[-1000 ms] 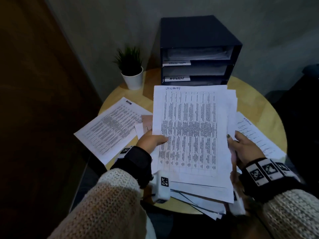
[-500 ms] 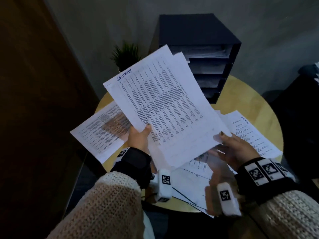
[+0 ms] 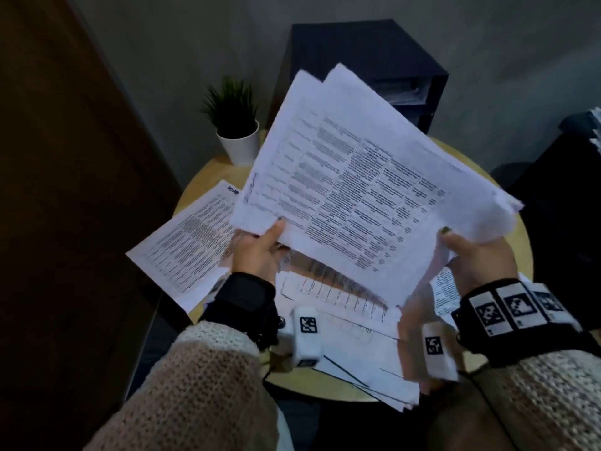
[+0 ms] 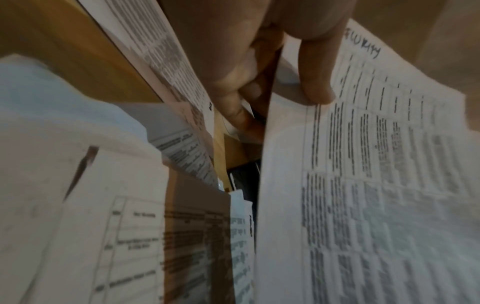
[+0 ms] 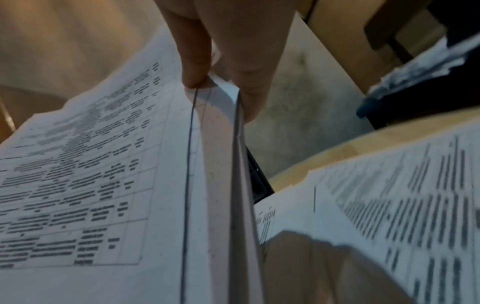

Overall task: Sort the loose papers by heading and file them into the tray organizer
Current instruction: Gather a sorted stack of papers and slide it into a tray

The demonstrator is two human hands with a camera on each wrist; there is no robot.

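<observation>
1. Against the grey wall, at the back of the round pale wooden table [image 3: 481, 375], stands the black tray organizer [image 3: 374, 50], some sheets already in its top shelf.
2. Above the table, a sheaf of white printed papers [image 3: 357, 196] is held lifted and tilted, probably to square it up for filing.
3. Loose printed sheets [image 3: 185, 242] lie beneath, unsorted.
4. Left hand [image 3: 257, 252] pinches the sheaf's near-left edge; right hand [image 3: 478, 255] pinches its right edge, so it stays together.

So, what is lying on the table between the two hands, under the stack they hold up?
More loose papers lie spread on the table there, below the lifted stack that the left hand and right hand pinch. The head view shows it.
</observation>
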